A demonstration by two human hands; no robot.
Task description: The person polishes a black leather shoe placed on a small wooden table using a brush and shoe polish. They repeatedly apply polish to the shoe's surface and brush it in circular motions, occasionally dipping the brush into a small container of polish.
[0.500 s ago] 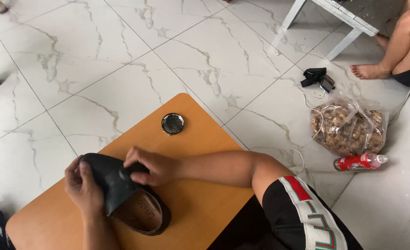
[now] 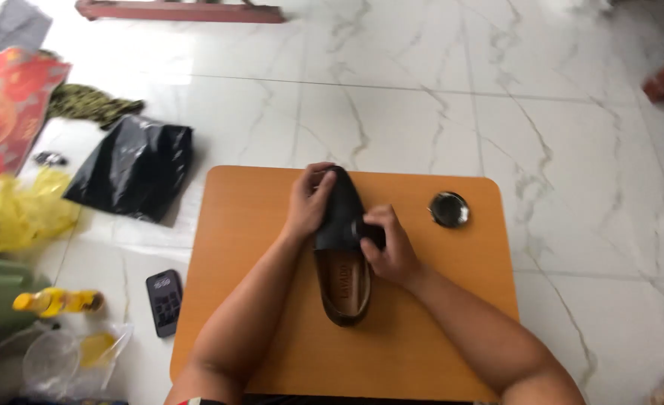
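A black slip-on shoe [image 2: 344,255] with a brown insole lies on a low orange table [image 2: 272,330], toe pointing away from me. My left hand [image 2: 308,199] grips the toe end from the left side. My right hand [image 2: 388,246] presses a small dark object, probably a brush or applicator, against the shoe's upper on the right side. A round open tin [image 2: 449,209] with dark contents sits on the table to the right of the shoe.
On the marble floor to the left lie a black plastic bag [image 2: 133,169], a phone [image 2: 164,301], a yellow bag [image 2: 24,212], a yellow bottle [image 2: 58,301], a red sheet [image 2: 5,112] and clear plastic [image 2: 69,360]. A red bar [image 2: 182,11] lies at the far edge.
The head camera has swung round, so the table now sits square in view and the left-side clutter appears. Both hands still hold the shoe; the tin now lies to its right.
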